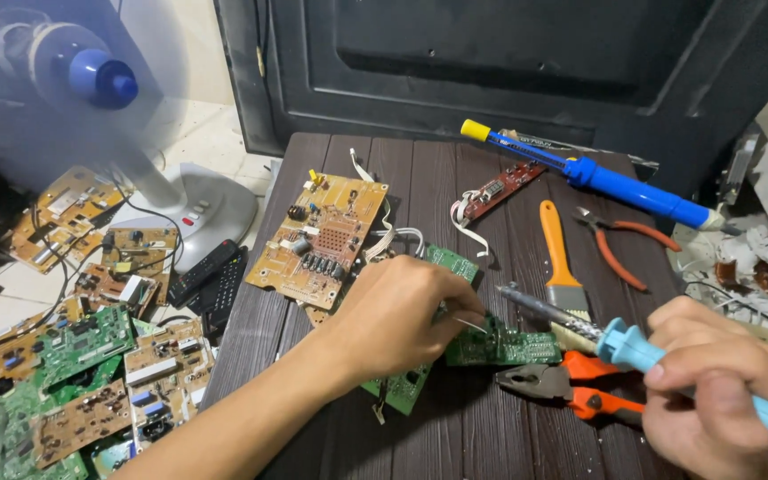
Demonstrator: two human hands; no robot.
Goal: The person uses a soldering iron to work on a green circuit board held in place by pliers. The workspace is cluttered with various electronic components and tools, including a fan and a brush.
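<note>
Both hands were busy: my left hand (399,311) pinched thin solder wire (469,325) over the green circuit board (500,347), which lay between them, nearer my left. My right hand (722,391) gripped the soldering iron (580,327), its long axis pointing left toward the board.

Soldering iron (668,360): light blue handle
Circuit board (500,347): green
Larger board (322,240): tan-orange
Pliers (580,391): orange handles
Brush (557,249): orange handle
Desoldering pump (615,182): blue, yellow tip
Tabletop (491,444): dark brown woodgrain planks

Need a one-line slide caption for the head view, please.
Left hand steadies a green circuit board while right hand holds a light-blue soldering iron over it.
</note>
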